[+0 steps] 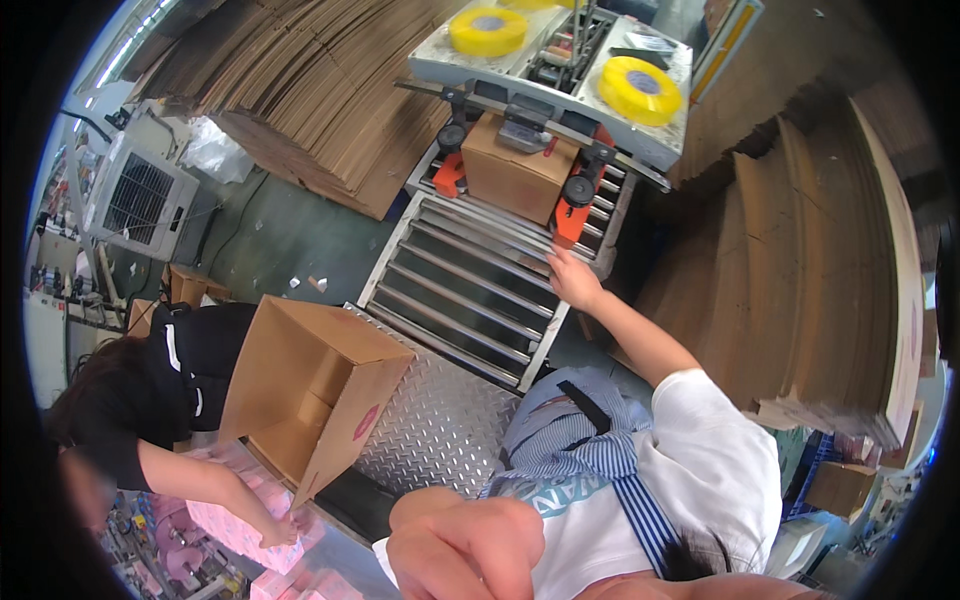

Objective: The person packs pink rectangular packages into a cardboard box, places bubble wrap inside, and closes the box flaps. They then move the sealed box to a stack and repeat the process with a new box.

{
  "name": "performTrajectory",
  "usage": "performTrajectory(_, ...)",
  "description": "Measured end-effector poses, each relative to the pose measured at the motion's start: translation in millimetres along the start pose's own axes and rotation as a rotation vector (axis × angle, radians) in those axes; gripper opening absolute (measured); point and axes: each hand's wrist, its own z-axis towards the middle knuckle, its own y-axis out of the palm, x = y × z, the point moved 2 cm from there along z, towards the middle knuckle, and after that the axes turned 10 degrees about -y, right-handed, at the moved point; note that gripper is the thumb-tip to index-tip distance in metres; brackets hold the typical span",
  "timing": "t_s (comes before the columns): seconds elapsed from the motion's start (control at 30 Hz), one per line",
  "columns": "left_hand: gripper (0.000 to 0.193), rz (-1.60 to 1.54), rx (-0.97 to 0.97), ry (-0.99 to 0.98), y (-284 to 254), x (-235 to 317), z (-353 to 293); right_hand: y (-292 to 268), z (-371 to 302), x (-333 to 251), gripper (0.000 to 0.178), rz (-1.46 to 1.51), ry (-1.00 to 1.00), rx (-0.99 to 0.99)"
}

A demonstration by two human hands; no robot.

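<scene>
My right hand [575, 280] reaches forward over the right rail of the roller conveyor [455, 270], fingers loosely stretched out and holding nothing. Its fingertips are beside an orange side guide [570, 222] of the carton sealing machine [572, 88]. A closed brown carton [510, 175] sits between the machine's orange guides, under its head. Close below the camera, my left hand [470, 545] is bent in front of my chest with its fingers curled; whatever may be inside it is hidden. An open brown carton [320, 380] stands left of the diamond-plate metal surface [440, 415], apart from both my hands.
At the left, a co-worker's arm [215, 485] reaches over pink packages [245, 515] beside the open carton. Flat cardboard stacks [300, 95] rise at the back left, and more cardboard [800, 270] stands at the right. Yellow tape rolls [640, 90] lie atop the machine.
</scene>
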Motion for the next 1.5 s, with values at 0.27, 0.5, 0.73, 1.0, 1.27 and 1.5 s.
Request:
performTrajectory(0.27, 0.007, -0.118, -0.199, -0.068, 47, -8, -51, -142, -180, -65, 0.040, -0.206, 0.256, 0.287)
performTrajectory(0.5, 0.009, -0.315, -0.522, -0.181, 79, -51, -38, -337, -308, -156, 0.038, -0.901, 0.317, 0.688)
performTrajectory(0.73, 0.012, -0.162, -0.441, -0.242, 139, -70, -46, -459, -387, -165, 0.039, -1.103, 0.556, 0.439)
performTrajectory(1.0, 0.010, -0.325, -0.530, -0.334, 181, -135, -21, -468, -475, -121, 0.038, -1.037, 0.347, 0.724)
performTrajectory(1.27, 0.020, -0.122, -0.652, -0.036, 197, -185, -10, -494, -501, -171, 0.011, -1.199, 0.014, 1.149)
performTrajectory(1.5, 0.089, 1.966, 0.526, 0.144, 87, -208, -55, -493, -502, -233, 0.027, -0.738, -0.943, 1.099)
